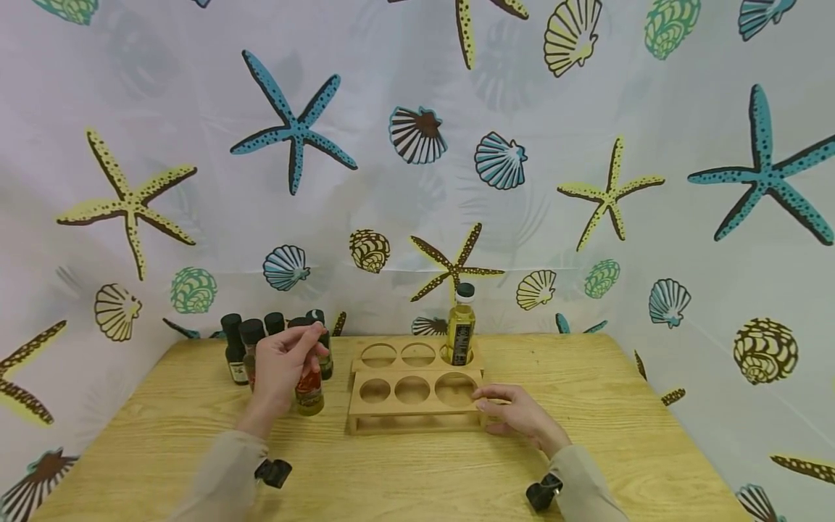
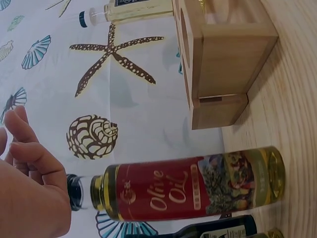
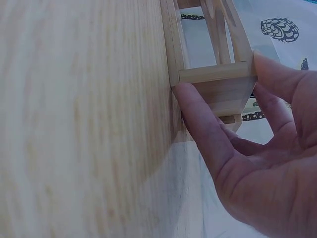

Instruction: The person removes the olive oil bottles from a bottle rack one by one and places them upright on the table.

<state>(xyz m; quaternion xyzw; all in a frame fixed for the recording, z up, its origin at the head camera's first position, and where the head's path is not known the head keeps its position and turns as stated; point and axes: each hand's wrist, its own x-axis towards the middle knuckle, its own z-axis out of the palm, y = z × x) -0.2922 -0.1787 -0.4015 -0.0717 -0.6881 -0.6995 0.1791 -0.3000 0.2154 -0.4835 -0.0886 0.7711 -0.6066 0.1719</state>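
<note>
My right hand (image 1: 518, 417) holds the right front corner of a two-tier wooden bottle rack (image 1: 417, 424). In the right wrist view one fingertip lies at the top edge of the rack's end panel (image 3: 225, 94) and another at the bottom edge. On the left, my left hand (image 1: 283, 362) is at the top of an olive oil bottle (image 2: 183, 188) with a red label, its fingers loosely bent. The hand overlaps part of the dark cap (image 2: 75, 192) in the left wrist view. This bottle stands upright, left of the rack.
A bottle of yellow oil (image 1: 461, 326) with a dark cap sits in the rack's back right hole. Several dark-capped bottles, one a small dark bottle (image 1: 236, 355), cluster behind my left hand. Patterned cloth (image 1: 404, 203) hangs behind the wooden table (image 1: 404, 478).
</note>
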